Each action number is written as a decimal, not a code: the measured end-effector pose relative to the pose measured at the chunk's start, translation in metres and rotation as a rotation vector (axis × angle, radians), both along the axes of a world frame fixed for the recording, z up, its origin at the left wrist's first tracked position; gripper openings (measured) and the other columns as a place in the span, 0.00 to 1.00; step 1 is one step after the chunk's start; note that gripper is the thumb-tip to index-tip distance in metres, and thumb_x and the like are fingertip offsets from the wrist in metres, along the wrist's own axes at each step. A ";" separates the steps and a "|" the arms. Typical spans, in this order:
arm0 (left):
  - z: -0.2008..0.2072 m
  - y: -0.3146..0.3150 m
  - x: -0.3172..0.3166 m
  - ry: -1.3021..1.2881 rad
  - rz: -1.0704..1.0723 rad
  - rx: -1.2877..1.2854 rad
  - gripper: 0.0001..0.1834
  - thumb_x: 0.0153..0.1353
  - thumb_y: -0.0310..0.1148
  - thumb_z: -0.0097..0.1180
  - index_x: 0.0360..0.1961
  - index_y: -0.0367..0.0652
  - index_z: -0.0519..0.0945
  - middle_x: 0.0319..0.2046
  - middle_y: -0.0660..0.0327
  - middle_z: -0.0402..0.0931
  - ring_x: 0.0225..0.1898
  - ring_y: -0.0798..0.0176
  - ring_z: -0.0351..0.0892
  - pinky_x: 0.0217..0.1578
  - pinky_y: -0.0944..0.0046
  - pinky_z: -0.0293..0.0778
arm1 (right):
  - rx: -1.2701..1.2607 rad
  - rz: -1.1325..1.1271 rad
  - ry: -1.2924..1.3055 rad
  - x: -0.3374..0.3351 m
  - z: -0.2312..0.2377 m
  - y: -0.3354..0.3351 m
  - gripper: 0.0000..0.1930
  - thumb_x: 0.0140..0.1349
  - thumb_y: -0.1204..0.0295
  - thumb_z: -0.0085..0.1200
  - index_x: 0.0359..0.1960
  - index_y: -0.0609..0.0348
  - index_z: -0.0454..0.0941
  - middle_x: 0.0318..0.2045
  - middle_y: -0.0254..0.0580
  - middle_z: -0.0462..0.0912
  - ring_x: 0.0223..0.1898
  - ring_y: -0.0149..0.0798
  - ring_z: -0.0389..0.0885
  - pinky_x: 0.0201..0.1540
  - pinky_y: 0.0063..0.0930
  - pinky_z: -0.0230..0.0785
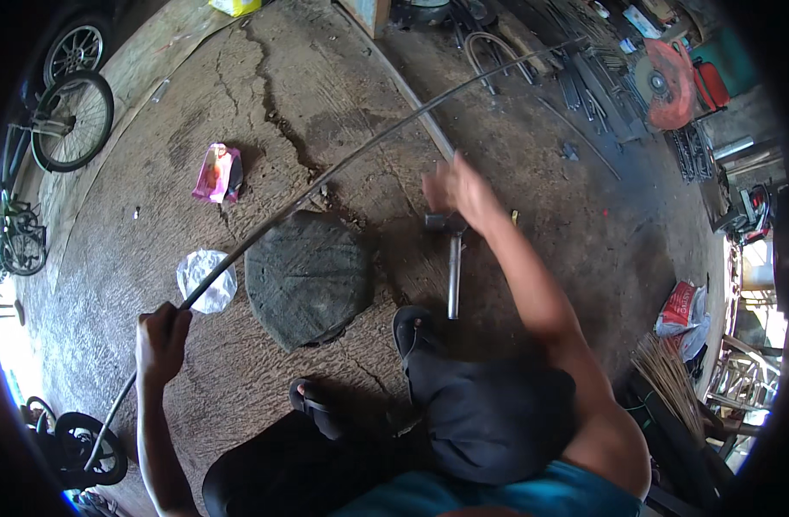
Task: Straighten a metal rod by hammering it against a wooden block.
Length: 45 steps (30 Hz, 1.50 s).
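Observation:
My left hand (164, 343) is closed around a long, thin dark metal rod (282, 209). The rod runs slantwise from the lower left, over a grey stone-like block (308, 280), to the upper right. Out ahead, my right hand (465, 196) is blurred by motion, so its fingers do not show clearly. Just below it a hammer (454, 276) with a dark head and a metal handle lies on the ground. Beyond that hand, a straight metal bar (403, 86) stretches away along the floor.
A pink packet (218, 174) and a clear plastic piece (208, 280) lie on the cracked concrete. Bicycles (71, 121) stand at the left. Metal bars (584, 90) and a red cutting machine (670, 84) are at the upper right. Thin sticks (668, 379) lie at the right.

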State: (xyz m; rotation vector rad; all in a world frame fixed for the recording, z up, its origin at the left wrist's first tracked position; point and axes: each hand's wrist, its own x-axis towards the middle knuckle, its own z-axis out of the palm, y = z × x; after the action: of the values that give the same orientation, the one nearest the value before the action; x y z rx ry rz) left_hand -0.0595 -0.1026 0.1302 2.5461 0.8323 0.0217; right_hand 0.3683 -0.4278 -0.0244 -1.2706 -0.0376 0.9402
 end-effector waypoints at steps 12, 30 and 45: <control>-0.053 0.055 -0.081 -0.074 -0.001 0.455 0.12 0.58 0.32 0.61 0.24 0.42 0.71 0.16 0.53 0.73 0.17 0.48 0.72 0.20 0.50 0.64 | 0.470 -0.437 0.263 0.065 0.044 0.124 0.18 0.76 0.60 0.31 0.35 0.64 0.62 0.28 0.50 0.71 0.32 0.51 0.78 0.43 0.57 0.78; -0.161 0.154 -0.226 0.379 0.166 0.446 0.08 0.64 0.29 0.54 0.35 0.33 0.71 0.30 0.45 0.71 0.36 0.39 0.70 0.39 0.43 0.63 | 0.372 -0.016 0.263 -0.100 0.017 0.180 0.16 0.76 0.65 0.29 0.47 0.68 0.63 0.37 0.59 0.80 0.39 0.53 0.84 0.44 0.48 0.83; -0.204 0.152 -0.029 -0.078 -0.050 0.163 0.06 0.63 0.25 0.51 0.30 0.34 0.70 0.28 0.43 0.73 0.31 0.36 0.73 0.30 0.43 0.66 | 0.127 0.183 0.372 -0.044 -0.051 0.157 0.24 0.69 0.62 0.45 0.57 0.70 0.60 0.45 0.62 0.79 0.53 0.56 0.78 0.56 0.50 0.75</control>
State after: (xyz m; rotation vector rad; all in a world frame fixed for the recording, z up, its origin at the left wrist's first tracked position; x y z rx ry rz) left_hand -0.0887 0.0490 -0.0735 2.6986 0.7641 0.1789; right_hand 0.3239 -0.2712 -0.0756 -0.9711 0.0779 1.3003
